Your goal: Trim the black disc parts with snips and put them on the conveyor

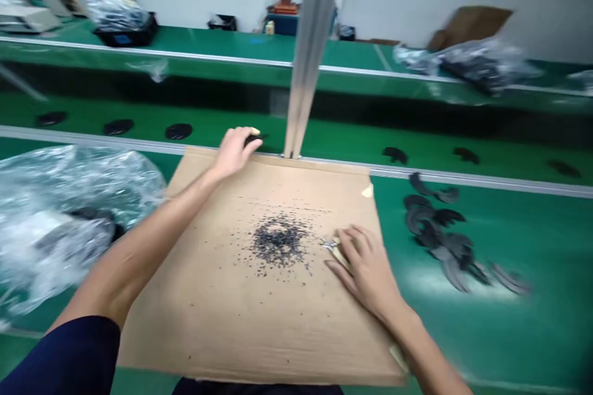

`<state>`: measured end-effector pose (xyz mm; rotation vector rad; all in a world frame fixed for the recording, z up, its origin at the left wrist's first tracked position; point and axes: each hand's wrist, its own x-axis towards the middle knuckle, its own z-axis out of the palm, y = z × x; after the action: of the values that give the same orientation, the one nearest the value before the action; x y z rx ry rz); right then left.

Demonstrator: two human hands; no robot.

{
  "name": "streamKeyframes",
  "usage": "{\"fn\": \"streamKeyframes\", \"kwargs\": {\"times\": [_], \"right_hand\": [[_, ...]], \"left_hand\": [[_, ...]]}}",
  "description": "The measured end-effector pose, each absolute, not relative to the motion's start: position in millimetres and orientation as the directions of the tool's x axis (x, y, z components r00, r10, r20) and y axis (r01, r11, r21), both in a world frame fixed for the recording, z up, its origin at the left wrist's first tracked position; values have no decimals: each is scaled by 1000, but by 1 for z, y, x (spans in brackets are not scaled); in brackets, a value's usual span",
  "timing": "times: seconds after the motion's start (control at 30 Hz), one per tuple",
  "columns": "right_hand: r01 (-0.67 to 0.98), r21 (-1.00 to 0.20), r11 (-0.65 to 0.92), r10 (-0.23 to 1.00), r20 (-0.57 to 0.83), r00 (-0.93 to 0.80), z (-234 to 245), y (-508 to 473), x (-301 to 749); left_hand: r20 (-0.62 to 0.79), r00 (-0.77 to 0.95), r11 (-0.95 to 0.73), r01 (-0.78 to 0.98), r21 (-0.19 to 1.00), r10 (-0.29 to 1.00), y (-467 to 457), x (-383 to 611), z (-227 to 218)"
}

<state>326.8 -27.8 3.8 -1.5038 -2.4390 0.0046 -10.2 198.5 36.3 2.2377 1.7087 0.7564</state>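
Stretched out to the far edge of the cardboard sheet (222, 321), my left hand (235, 151) grips a dark part (252, 138) over the green conveyor belt. The fingers hide much of that part. On the right side of the cardboard my right hand (368, 268) is closed around a pair of nippers (330, 244) with pale handles, the metal jaws pointing left. Just beyond the jaws lies a scattered heap of small black plastic bits (280, 237). To the right of the cardboard, curved black parts (440, 228) lie in a loose pile on the green table.
Round black pieces (118, 127) and curved dark pieces (395, 155) sit spaced along the belt (343, 142). A metal post (308, 49) rises behind the cardboard. Clear plastic bags (78, 216) lie at left. The upper shelf (194, 43) carries a black bin (127, 34) and bagged parts (482, 68).
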Motion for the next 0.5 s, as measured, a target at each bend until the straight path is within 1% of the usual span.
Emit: {"fn": "streamKeyframes", "kwargs": {"times": [0.1,0.13,0.23,0.33,0.4,0.47,0.5], "right_hand": [[876,-218,430,900,182,-397,13,-38,328],[877,-229,422,903,195,-384,16,-38,330],[901,-202,385,902,289,-321,29,-23,345],[927,-164,339,896,356,-265,40,21,372],[938,-150,313,888,397,-232,46,57,392],[940,-148,307,869,447,-213,53,90,404],[932,-151,329,854,469,-225,57,104,406]], "left_hand": [[223,191,-278,836,474,956,234,-5,22],[206,202,-279,831,481,957,240,-4,19],[195,221,-289,833,472,956,241,-5,18],[226,263,-339,828,446,938,212,-10,27],[244,373,-445,779,441,895,174,-16,35],[259,576,-622,625,471,775,123,-27,46],[240,662,-676,547,495,711,96,-35,51]]}}
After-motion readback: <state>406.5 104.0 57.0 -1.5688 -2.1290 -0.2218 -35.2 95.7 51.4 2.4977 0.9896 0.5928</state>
